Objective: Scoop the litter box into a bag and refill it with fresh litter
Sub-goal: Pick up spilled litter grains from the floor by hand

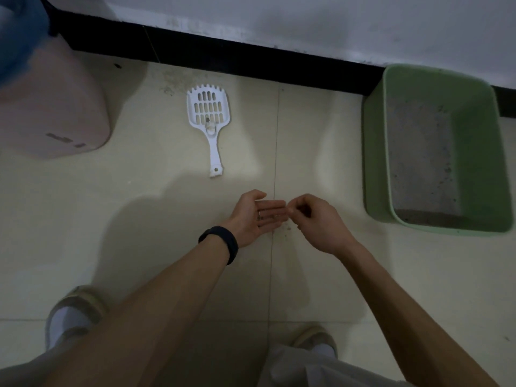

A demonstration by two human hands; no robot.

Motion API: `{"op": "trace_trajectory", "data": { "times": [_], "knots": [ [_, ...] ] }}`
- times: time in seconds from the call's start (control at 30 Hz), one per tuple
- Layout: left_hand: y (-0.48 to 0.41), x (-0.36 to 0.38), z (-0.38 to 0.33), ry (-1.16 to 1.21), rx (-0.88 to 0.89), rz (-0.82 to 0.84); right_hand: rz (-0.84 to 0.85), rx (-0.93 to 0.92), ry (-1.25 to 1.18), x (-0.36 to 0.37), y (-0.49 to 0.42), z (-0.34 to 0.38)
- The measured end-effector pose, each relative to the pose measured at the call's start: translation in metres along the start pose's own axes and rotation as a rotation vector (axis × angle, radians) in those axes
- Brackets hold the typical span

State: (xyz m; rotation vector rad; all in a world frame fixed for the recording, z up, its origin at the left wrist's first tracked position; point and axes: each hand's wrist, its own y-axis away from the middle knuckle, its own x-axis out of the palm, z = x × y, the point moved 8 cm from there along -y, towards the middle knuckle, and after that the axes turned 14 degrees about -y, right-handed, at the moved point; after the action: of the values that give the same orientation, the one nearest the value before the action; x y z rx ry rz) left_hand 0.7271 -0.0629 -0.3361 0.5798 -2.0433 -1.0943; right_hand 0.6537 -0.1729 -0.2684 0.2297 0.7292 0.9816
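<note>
One scoop [210,129], one litter box [374,152], two hands [251,216] [317,223]

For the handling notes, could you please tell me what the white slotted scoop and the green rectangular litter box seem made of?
The white slotted scoop looks like rigid moulded plastic, matt: uniform colour, clean slots, a hole in the handle. The green rectangular litter box also seems moulded plastic, smooth, probably satin: rounded corners and one-piece rim.
</note>
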Motion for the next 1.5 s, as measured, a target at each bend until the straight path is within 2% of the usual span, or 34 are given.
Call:
{"op": "trace_trajectory", "data": {
  "times": [0.1,0.3,0.4,0.5,0.6,0.8,0.9,1.03,1.13,1.23,1.37,1.5],
  "knots": [
    [0.001,0.006,-0.002,0.013,-0.003,0.006,0.009,-0.037,0.066,-0.004,-0.001,0.010],
    [0.003,0.008,-0.005,-0.002,0.006,0.044,-0.145,-0.076,0.068,-0.023,0.002,0.019],
    [0.003,0.006,-0.005,-0.018,0.004,0.033,-0.205,-0.017,0.045,-0.030,0.002,0.012],
    [0.003,-0.003,-0.008,-0.016,0.007,0.012,-0.190,0.049,0.045,-0.029,-0.004,-0.012],
    [0.003,-0.021,-0.014,0.004,0.023,-0.031,-0.174,0.048,0.141,-0.020,-0.012,-0.042],
    [0.002,-0.059,-0.022,0.054,0.053,-0.129,-0.192,-0.117,0.436,0.008,-0.013,-0.069],
    [0.004,-0.067,-0.023,0.076,0.060,-0.141,-0.089,-0.162,0.512,0.031,-0.009,-0.072],
    [0.004,-0.069,-0.023,0.091,0.063,-0.139,0.105,-0.240,0.490,0.069,0.017,-0.075],
    [0.002,-0.070,-0.024,0.107,0.061,-0.132,0.027,-0.307,0.399,0.062,0.019,-0.061],
    [0.001,-0.071,-0.022,0.118,0.056,-0.126,-0.075,-0.308,0.446,0.042,-0.009,-0.048],
    [0.002,-0.078,-0.025,0.123,0.066,-0.137,0.074,-0.178,0.532,0.053,-0.037,-0.055],
    [0.006,-0.086,-0.034,0.135,0.091,-0.155,0.149,-0.335,0.587,0.086,0.002,-0.058]
  ]
}}
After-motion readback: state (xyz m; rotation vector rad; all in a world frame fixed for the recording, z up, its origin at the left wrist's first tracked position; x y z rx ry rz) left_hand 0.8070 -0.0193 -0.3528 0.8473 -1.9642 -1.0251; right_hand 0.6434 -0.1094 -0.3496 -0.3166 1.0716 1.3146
